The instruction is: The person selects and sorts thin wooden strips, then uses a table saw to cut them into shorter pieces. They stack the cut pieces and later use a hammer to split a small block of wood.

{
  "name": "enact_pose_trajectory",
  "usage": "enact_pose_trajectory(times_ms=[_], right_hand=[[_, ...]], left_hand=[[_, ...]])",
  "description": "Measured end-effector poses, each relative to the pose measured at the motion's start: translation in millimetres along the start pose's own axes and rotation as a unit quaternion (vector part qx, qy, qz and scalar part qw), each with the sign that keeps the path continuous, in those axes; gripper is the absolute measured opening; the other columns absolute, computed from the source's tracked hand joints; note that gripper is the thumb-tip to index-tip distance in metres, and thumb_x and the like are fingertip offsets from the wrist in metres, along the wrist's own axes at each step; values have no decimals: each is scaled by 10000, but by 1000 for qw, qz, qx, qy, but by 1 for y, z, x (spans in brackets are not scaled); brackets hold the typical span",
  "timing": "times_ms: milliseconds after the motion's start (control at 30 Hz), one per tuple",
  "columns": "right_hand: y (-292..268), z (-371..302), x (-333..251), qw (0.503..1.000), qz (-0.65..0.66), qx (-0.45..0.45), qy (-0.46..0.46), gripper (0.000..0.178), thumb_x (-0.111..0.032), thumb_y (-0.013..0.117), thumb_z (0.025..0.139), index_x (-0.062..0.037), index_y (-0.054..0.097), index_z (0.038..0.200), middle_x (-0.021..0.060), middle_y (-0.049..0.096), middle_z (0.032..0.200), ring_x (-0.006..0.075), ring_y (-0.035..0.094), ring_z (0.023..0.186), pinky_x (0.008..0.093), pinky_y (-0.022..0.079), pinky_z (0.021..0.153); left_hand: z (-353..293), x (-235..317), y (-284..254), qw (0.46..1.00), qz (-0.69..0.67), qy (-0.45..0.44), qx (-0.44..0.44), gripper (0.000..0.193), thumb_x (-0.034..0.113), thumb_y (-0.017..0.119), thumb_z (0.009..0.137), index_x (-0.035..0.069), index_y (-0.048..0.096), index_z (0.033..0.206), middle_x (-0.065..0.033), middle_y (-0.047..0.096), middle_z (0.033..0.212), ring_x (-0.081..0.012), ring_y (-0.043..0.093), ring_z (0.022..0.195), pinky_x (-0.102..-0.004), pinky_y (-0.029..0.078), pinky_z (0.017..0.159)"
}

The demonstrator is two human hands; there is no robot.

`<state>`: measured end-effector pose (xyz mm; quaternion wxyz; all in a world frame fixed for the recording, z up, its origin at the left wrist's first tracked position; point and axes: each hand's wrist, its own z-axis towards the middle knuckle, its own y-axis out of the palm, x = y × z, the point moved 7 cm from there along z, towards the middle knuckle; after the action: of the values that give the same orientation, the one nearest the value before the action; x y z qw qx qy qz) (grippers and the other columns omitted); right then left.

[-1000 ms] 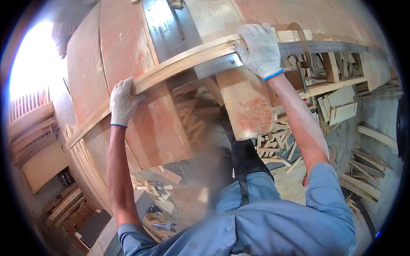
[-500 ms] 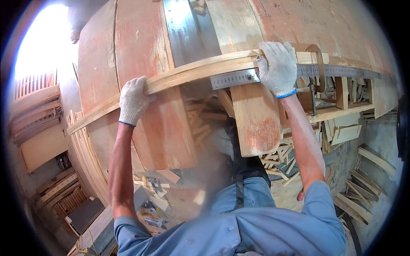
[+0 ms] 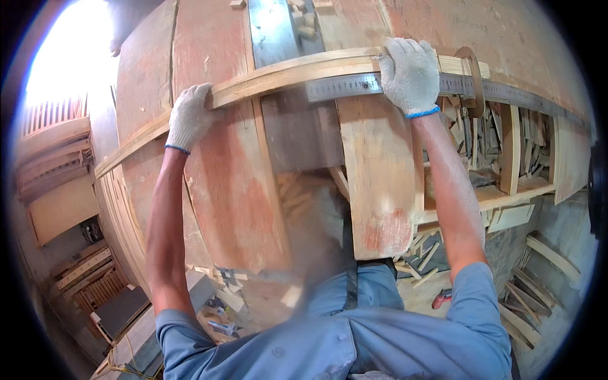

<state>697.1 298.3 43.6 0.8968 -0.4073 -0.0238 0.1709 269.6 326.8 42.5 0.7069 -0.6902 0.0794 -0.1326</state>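
From the head view, here's the left hand in its white glove, fingers curled around the strip, which runs long and pale across the desk, its left end sloping down toward the person. Over on the right, the gloved right hand has its fingers folded over that same strip, gripping it, with the metal ruler along the near edge and passing beneath this hand. Just beside it stands the rusty clamp, while offcuts crowd the open frame below.
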Motion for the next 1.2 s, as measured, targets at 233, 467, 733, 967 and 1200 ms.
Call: enact_pose_trajectory(times_ms=[233,467,733,967,1200], right_hand=[[26,31,16,1000,-28,-2,-7,158,-292,662,946,-138,680,977,66,725,949,268,684,975,451,455,924],[40,49,20,999,-43,-19,11,195,-333,623,975,-149,664,924,72,735,920,282,701,949,455,463,900],[49,42,31,999,-36,-27,1,239,-370,611,977,-144,676,935,100,745,944,314,705,967,479,474,919],[61,69,42,985,35,-147,82,408,-471,582,998,-111,761,931,146,780,993,344,725,1030,525,522,928],[69,75,60,961,-48,-238,135,572,-545,498,1016,-57,795,996,232,766,1034,427,715,1047,542,535,951]], left_hand=[[44,-12,-1,1000,-22,1,3,635,227,862,743,21,666,1311,-211,706,1231,-402,653,1178,-459,516,1041],[58,-17,-7,1000,-7,-16,7,620,266,857,742,50,674,1293,-207,716,1226,-400,663,1184,-476,524,1018],[65,-20,2,1000,-4,3,11,607,285,871,738,63,684,1271,-207,711,1231,-396,663,1184,-484,526,1010],[10,-15,2,997,-1,44,57,378,244,791,820,73,663,1132,-180,702,1093,-397,659,1070,-496,521,966],[-97,14,-10,994,-26,108,19,577,16,762,737,80,641,1297,-151,686,1247,-381,618,1216,-463,497,1081]])
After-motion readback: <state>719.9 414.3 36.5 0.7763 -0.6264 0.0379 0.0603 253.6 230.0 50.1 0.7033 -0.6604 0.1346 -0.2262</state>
